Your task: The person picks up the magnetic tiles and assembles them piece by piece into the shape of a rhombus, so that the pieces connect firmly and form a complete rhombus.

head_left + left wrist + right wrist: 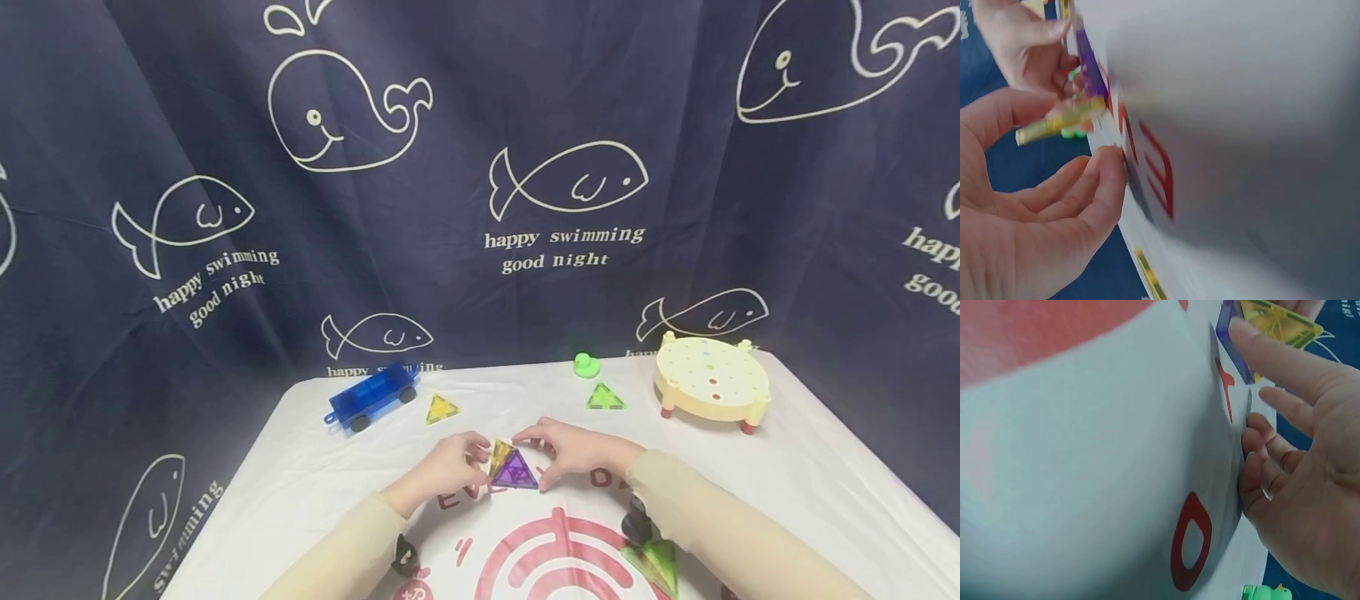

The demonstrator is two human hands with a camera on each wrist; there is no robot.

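A purple triangular magnetic tile [516, 472] stands tilted against a yellow triangular tile [500, 455], near the middle of the table. My left hand [455, 463] curves beside the yellow tile on its left. In the left wrist view, a gap shows between thumb and fingers, and the blurred yellow tile [1054, 125] lies close to them; contact is unclear. On the other side, my right hand [572, 450] reaches around the pair with spread fingers. In the right wrist view, one extended digit overlaps the purple tile [1233, 347] and seems to touch it.
At the back left are a blue wheeled base [372, 396] and a yellow triangular tile [442, 408]. A green duck [587, 365] and a green triangular tile [605, 397] lie at the back. A cream legged board [711, 379] stands right. Green tiles [660, 565] sit by the right forearm.
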